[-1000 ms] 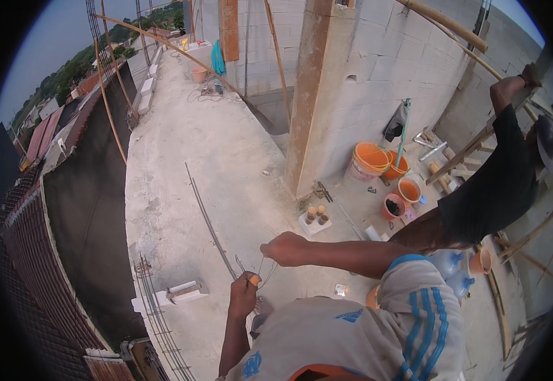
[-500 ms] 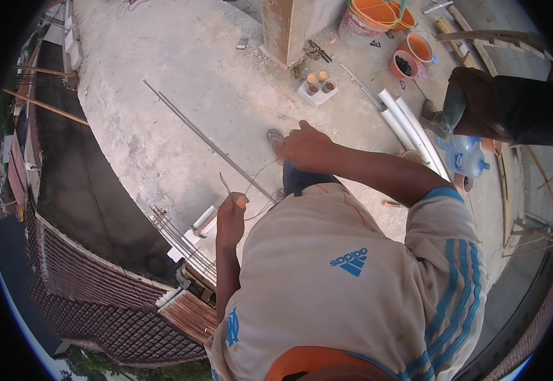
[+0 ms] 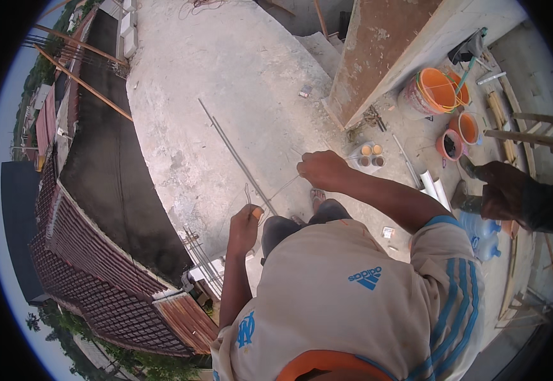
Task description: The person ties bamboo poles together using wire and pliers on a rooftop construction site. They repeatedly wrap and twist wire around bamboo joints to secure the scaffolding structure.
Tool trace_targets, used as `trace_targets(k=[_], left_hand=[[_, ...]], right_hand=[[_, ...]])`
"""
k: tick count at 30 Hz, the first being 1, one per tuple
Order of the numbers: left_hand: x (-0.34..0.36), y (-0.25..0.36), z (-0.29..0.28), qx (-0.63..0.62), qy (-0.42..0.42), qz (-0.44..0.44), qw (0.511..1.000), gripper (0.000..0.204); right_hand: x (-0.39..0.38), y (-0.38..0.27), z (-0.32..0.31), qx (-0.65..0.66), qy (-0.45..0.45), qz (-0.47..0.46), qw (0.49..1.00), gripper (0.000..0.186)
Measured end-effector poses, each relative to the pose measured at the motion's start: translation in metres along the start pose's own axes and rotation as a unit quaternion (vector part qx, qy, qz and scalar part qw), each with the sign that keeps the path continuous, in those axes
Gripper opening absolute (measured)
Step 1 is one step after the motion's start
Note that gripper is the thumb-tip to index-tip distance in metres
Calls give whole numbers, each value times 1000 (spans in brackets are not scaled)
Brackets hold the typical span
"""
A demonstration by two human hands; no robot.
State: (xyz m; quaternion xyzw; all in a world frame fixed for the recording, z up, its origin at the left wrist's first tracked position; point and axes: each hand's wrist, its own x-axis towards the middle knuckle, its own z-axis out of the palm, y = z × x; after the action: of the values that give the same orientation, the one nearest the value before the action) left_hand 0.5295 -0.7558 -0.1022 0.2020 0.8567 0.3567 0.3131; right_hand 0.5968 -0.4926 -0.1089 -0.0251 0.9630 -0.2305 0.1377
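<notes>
My left hand is closed, with a thin bent metal piece standing up from it and an orange patch at the thumb side. Whether that orange is a tool's handle I cannot tell. A thin wire stretches from near this hand up to my right hand, whose fingers are closed on its end. Both hands are held over the concrete floor, in front of my knees. Below and beyond them, long thin metal rods lie side by side on the floor.
A concrete pillar stands ahead on the right. Near it are a white tray of cups, buckets and white pipes. A person's boot is at the right. Along the left, the floor edge drops toward tiled roofs.
The view has shifted, so the surroundings sit further right and lower. My right hand has moved lower and nearer my knees, and the wire now shows drawn out between the hands.
</notes>
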Motion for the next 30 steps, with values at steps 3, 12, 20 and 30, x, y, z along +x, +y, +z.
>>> trace_targets(k=[3, 12, 20, 30], left_hand=[[41, -6, -19, -12, 36, -39, 999, 33], [170, -6, -111, -89, 40, 31, 995, 34], [308, -44, -205, -195, 36, 96, 975, 37], [476, -26, -313, -146, 65, 94, 983, 16]], right_hand=[[26, -12, -45, 150, -250, -115, 950, 12], [183, 20, -85, 32, -262, -100, 959, 29], [323, 17, -260, 262, 79, 66, 960, 26], [438, 106, -439, 67, 295, 165, 939, 28]])
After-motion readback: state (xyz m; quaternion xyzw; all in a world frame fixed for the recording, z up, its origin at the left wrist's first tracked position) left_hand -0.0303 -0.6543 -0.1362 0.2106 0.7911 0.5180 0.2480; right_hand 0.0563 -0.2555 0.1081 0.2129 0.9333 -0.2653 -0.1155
